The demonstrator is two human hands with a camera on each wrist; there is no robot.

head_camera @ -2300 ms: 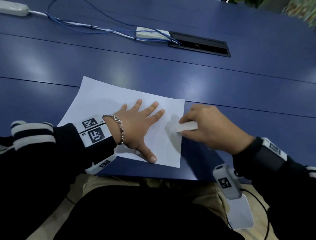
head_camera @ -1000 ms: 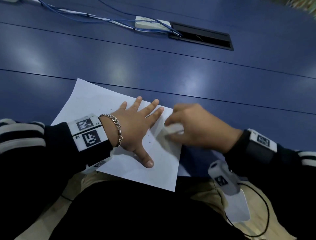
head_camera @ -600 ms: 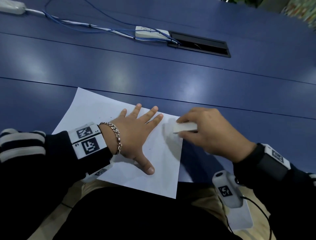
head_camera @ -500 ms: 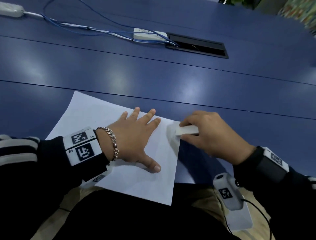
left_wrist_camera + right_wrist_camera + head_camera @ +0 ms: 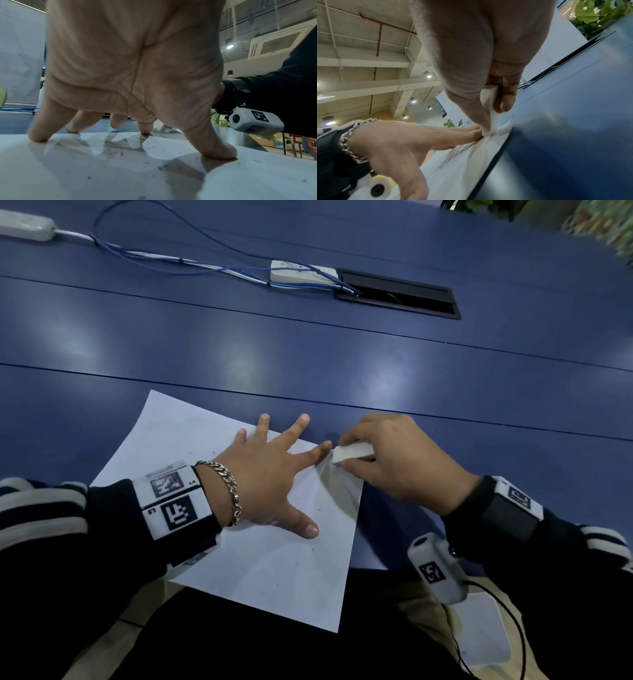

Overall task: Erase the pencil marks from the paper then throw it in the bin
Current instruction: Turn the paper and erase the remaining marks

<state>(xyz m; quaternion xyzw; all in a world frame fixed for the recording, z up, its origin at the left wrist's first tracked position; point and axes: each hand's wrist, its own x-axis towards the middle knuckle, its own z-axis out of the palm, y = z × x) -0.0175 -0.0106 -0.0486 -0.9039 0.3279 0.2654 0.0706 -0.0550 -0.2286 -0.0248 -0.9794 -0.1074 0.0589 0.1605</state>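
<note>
A white sheet of paper lies on the blue table, its near corner hanging over the table's front edge. My left hand lies flat on the paper with fingers spread, pressing it down. My right hand pinches a white eraser between thumb and fingers, its tip on the paper's far right corner beside my left index finger. In the right wrist view the eraser touches the paper, which lifts and wrinkles at that corner. Dark crumbs dot the paper in the left wrist view. No bin is in view.
A white power strip with blue cables lies at the table's back, next to a black cable hatch. Another strip sits at the far left corner. My lap is just below the table edge.
The paper has slid toward me and now overhangs the edge more. My right hand has rubbed the eraser back and forth and now stands at the far right corner. The left hand keeps pressing.
</note>
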